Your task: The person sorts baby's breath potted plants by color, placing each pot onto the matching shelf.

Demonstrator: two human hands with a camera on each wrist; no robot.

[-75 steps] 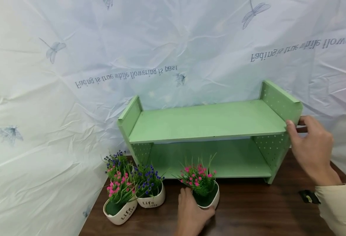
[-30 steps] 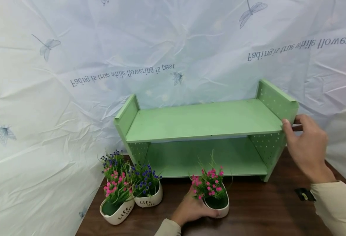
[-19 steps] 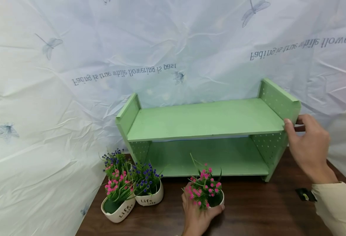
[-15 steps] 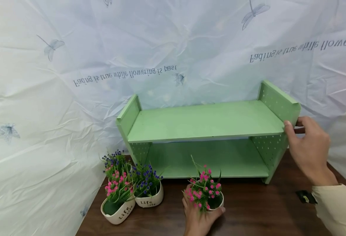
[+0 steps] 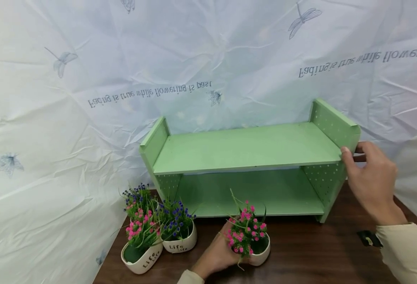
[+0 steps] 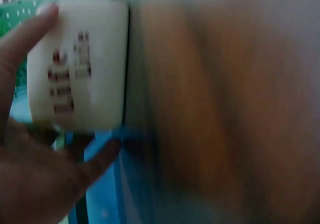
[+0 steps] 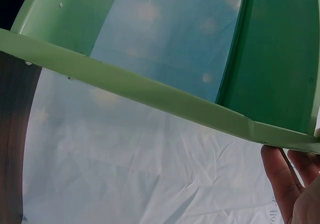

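My left hand [image 5: 219,250] curls round a small white flowerpot [image 5: 260,256] of pink artificial flowers, in front of the shelf. In the left wrist view, the pot [image 6: 102,92] fills the upper left, its "Life" lettering turned sideways. The thumb and fingers of that hand [image 6: 37,181] lie along it. My right hand [image 5: 373,181] grips the right side panel of a green two-tier shelf [image 5: 247,148], thumb at the front edge and fingers behind. Fingertips of the right hand [image 7: 295,184] touch the panel's edge in the right wrist view. Both tiers of the shelf hold nothing.
Left of the shelf, a potted pink-flowered plant [image 5: 142,260] and a purple-flowered one [image 5: 181,244] stand close together, with another purple-flowered plant [image 5: 137,193] behind. Beneath is a dark wooden table [image 5: 300,256]. Printed white cloth [image 5: 258,79] hangs behind. A small black object [image 5: 369,238] shows beside the right sleeve.
My left hand has turned the pink-flowered pot back and forth and shifted it slightly; its forearm now comes in from the lower left. The right hand keeps its hold on the shelf.
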